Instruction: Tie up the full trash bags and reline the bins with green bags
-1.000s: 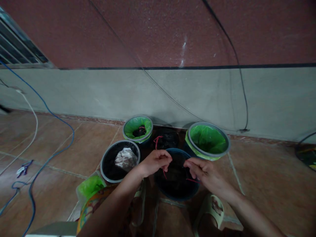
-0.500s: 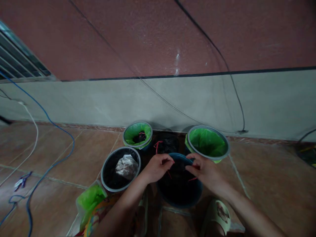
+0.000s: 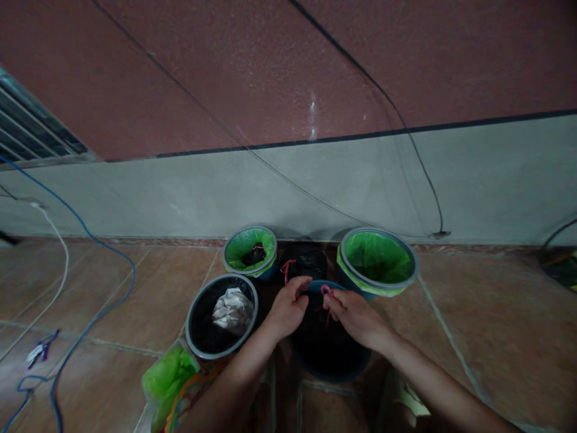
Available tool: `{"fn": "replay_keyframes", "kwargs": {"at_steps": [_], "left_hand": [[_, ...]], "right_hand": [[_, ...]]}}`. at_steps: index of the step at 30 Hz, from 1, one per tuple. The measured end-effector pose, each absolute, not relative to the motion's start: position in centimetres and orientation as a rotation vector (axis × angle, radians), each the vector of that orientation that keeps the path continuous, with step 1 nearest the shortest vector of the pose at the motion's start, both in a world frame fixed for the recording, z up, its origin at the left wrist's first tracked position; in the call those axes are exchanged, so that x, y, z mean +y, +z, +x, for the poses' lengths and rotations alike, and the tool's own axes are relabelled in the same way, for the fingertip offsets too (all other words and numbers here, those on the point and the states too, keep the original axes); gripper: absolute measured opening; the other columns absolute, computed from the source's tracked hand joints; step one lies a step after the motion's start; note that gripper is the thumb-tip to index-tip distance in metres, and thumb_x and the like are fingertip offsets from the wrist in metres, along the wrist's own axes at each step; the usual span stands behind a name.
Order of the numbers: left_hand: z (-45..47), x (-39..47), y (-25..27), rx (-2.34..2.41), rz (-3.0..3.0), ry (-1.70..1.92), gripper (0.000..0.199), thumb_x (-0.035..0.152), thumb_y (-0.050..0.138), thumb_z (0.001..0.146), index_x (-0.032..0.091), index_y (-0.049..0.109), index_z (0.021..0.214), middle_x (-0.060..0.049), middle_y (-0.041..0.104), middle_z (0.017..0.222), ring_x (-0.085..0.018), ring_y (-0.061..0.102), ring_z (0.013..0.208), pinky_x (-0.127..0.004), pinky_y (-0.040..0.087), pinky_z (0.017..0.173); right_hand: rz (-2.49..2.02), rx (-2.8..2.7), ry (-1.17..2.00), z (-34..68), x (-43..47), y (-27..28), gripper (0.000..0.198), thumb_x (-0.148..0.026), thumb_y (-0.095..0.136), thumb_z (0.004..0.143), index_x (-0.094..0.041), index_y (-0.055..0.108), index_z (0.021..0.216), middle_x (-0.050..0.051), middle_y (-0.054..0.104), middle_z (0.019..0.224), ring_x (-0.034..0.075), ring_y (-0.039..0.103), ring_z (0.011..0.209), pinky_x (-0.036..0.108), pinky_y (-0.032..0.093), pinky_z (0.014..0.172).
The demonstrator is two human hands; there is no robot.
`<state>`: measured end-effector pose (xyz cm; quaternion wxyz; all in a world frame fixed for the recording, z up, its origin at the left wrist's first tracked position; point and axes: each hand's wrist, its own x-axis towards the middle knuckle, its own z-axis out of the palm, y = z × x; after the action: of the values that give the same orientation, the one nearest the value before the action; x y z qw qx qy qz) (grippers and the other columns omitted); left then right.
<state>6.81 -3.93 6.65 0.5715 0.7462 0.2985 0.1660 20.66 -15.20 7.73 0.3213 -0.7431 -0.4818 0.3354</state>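
Observation:
Over the rim of a blue bin (image 3: 331, 374) both hands are at work, and the bin's inside is dark. My right hand (image 3: 356, 316) pinches a red string (image 3: 325, 289) that makes a small loop above its fingertips; a loose end hangs below. Left of it, my left hand (image 3: 287, 308) has thumb and fingers apart, with nothing visible between them. A black plastic bag (image 3: 310, 261) with a red tie (image 3: 287, 267) lies behind the blue bin.
Bins with green liners stand behind, left (image 3: 232, 264) and right (image 3: 378, 264). A black-lined bin (image 3: 189, 328) holds crumpled white paper (image 3: 233, 311). Green plastic bags (image 3: 169, 373) lie front left. A blue cable (image 3: 103, 307) and keys (image 3: 40, 350) lie on the tiles.
My right hand has moved left and now pinches the red string into a loop. My left hand has moved slightly left, its thumb and fingers now parted. The camera view has shifted slightly.

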Motion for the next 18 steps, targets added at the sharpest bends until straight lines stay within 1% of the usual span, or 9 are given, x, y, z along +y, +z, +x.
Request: {"fn": "replay_keyframes", "kwargs": {"at_steps": [2,4,6,7,9,11,13,15,18], "left_hand": [[6.7,-4.6,5.9,0.594,1.882,0.242,0.047,0.009,0.051,0.076,0.020,0.063,0.120,-0.006,0.066,0.127,-0.020,0.057,0.119,-0.036,0.039,0.110],[6.9,-5.9,5.1,0.490,1.943,0.135,0.039,0.014,0.051,0.081,0.020,0.065,0.116,-0.006,0.067,0.125,-0.021,0.058,0.118,-0.035,0.039,0.109],[7.2,-7.2,4.4,0.495,1.968,0.089,0.026,0.021,0.049,0.087,0.019,0.068,0.105,-0.007,0.070,0.114,-0.022,0.062,0.108,-0.035,0.044,0.101],[7.4,-7.8,3.9,0.518,1.969,0.079,0.024,0.024,0.047,0.089,0.019,0.068,0.099,-0.007,0.072,0.107,-0.021,0.064,0.102,-0.034,0.046,0.097],[7.8,-8.3,3.0,0.570,1.929,0.076,0.027,0.027,0.041,0.092,0.018,0.066,0.088,-0.006,0.072,0.094,-0.019,0.064,0.090,-0.032,0.047,0.087],[8.1,-8.1,2.2,0.650,1.837,0.112,0.030,0.029,0.038,0.093,0.018,0.063,0.080,-0.004,0.069,0.081,-0.016,0.062,0.079,-0.029,0.047,0.079],[8.2,-7.4,1.5,0.755,1.723,0.177,0.031,0.032,0.039,0.093,0.018,0.062,0.077,-0.002,0.066,0.070,-0.015,0.060,0.070,-0.027,0.045,0.072],[8.2,-6.7,1.0,0.851,1.604,0.262,0.031,0.035,0.041,0.091,0.018,0.060,0.075,0.000,0.062,0.063,-0.013,0.057,0.064,-0.027,0.044,0.069],[8.1,-6.1,0.6,0.928,1.408,0.376,0.033,0.044,0.048,0.088,0.017,0.060,0.074,0.001,0.059,0.059,-0.013,0.057,0.059,-0.026,0.044,0.066]], "right_hand": [[-1.906,-1.230,0.874,21.3,-15.3,8.1,0.043,-0.049,0.033,0.096,-0.023,0.054,0.070,-0.001,0.057,0.061,0.015,0.054,0.060,0.029,0.038,0.060],[-1.836,-1.208,0.885,21.6,-15.2,8.2,0.045,-0.051,0.032,0.096,-0.023,0.052,0.067,-0.001,0.056,0.061,0.015,0.054,0.061,0.029,0.039,0.061],[-1.779,-1.170,0.916,21.7,-15.1,8.2,0.047,-0.052,0.031,0.097,-0.023,0.052,0.067,-0.002,0.056,0.059,0.015,0.055,0.060,0.028,0.040,0.062],[-1.761,-1.145,0.924,21.9,-15.0,8.2,0.047,-0.053,0.030,0.097,-0.023,0.054,0.069,-0.002,0.057,0.059,0.015,0.056,0.059,0.028,0.041,0.062],[-1.762,-1.110,0.899,22.4,-14.9,8.3,0.047,-0.052,0.029,0.097,-0.022,0.057,0.073,-0.002,0.058,0.059,0.015,0.057,0.060,0.028,0.042,0.062],[-1.852,-1.132,0.804,23.4,-15.2,8.6,0.044,-0.050,0.034,0.095,-0.022,0.059,0.073,-0.001,0.060,0.062,0.015,0.057,0.061,0.029,0.040,0.061],[-2.022,-1.205,0.689,24.9,-15.9,8.9,0.038,-0.047,0.040,0.093,-0.022,0.063,0.075,0.000,0.063,0.066,0.016,0.057,0.062,0.029,0.038,0.060],[-2.213,-1.291,0.592,26.4,-17.1,9.0,0.029,-0.042,0.049,0.089,-0.023,0.069,0.080,0.002,0.069,0.074,0.017,0.060,0.068,0.030,0.037,0.062],[-2.401,-1.358,0.629,28.0,-19.0,8.4,0.017,-0.037,0.062,0.081,-0.025,0.074,0.085,0.005,0.073,0.083,0.022,0.065,0.078,0.031,0.040,0.066]]}}
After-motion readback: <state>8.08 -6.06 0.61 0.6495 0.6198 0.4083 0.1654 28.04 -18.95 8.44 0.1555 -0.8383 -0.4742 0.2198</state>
